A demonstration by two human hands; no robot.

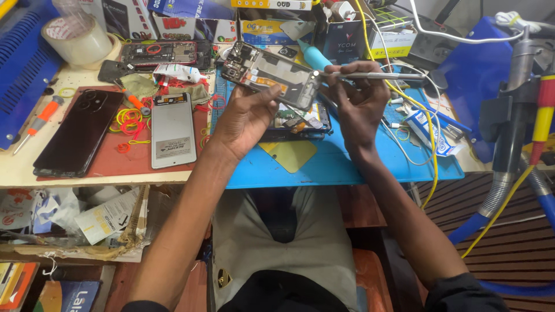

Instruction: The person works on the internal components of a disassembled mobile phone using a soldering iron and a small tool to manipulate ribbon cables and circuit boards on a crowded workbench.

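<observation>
A person seated at a cluttered worktop [34, 164] works above a blue mat [347, 164]. The left hand [245, 118] grips an opened phone frame [272, 75], its back cover off and inner parts showing, held tilted above the mat near the centre of the view. The right hand [358, 104] pinches a slim metal tool [376, 75], lying level, its tip touching the frame's right end. Just below the frame, at six o'clock, another opened phone [298, 124] rests on the mat. At nine o'clock, on a red mat [110, 162], lie a black phone [78, 133] and a white back cover [172, 130] among coloured rubber bands [130, 118]. A tape roll [78, 40] sits at ten o'clock.
</observation>
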